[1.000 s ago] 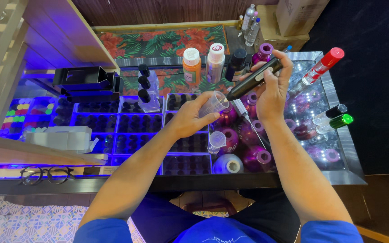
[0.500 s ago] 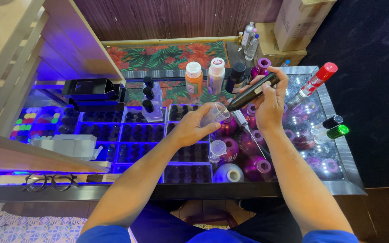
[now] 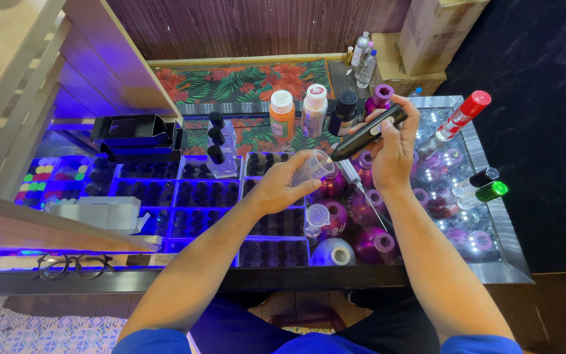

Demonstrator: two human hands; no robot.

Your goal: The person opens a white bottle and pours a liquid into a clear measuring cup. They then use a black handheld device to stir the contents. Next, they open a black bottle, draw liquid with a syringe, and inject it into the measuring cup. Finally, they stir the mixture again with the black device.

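We look down from the head camera at a shiny table [image 3: 492, 262] lit with blue light. At the back stand four bottles in a row: an orange bottle [image 3: 282, 113] with a white cap, a white bottle [image 3: 314, 109] with a white cap and a dark label, a black bottle [image 3: 344, 111], and a purple bottle [image 3: 378, 98]. On the right lies a clear bottle with a red cap [image 3: 461, 118]. Below it lie two small bottles, one with a black cap [image 3: 476, 179] and one with a green cap [image 3: 483, 193]. A brown cardboard box [image 3: 437, 29] sits in the far corner, with a few clear bottles [image 3: 363, 58] just beside it.

Our left hand [image 3: 282, 188] has its fingers closed around a small clear cup [image 3: 313, 167] and holds it tilted above the table. Our right hand [image 3: 393, 147] grips a black pen-shaped tool [image 3: 368, 133], with the fingers wrapped round it. The dark tip of the tool points down at the mouth of the cup, very near it. We cannot tell if they touch.

Under our hands lie round purple bottles [image 3: 371, 244] on their sides, and a white one [image 3: 333, 253]. Another small clear cup [image 3: 316, 218] stands among them. A thin syringe [image 3: 361, 190] lies across the purple bottles. To the left are dark trays [image 3: 204, 194] full of little holes, three black-capped bottles [image 3: 216, 137] in a line, a black box [image 3: 135, 134], a white folded box [image 3: 99, 213], and a pair of glasses [image 3: 73, 264] at the near edge.
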